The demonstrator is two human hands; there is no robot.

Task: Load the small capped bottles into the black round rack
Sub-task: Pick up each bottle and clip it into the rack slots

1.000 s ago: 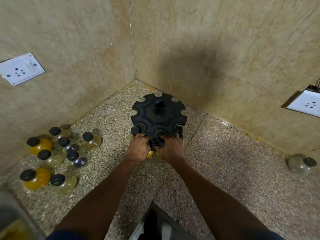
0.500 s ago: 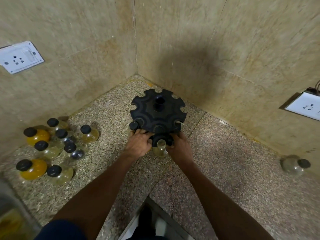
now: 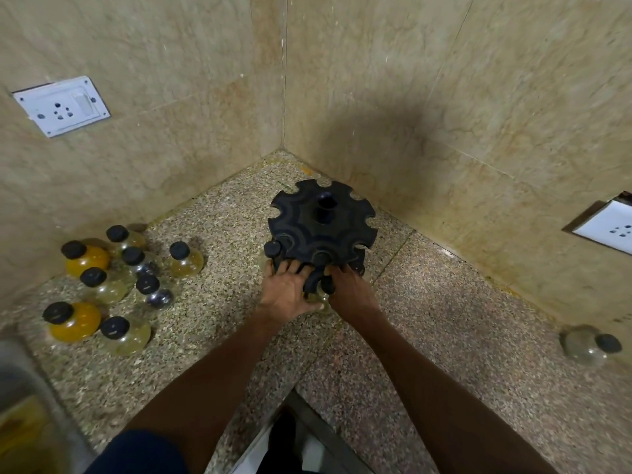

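Both hands, left hand and right hand, clasp a small clear glass bottle under the black round notched plastic rack; next, seat its neck fully.

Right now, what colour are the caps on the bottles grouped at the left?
Black, all eight caps in the bottle group. The head view, the only one, shows them clearly.

Your left hand has closed in around the clear bottle at the rack's front lower slot, meeting your right hand.
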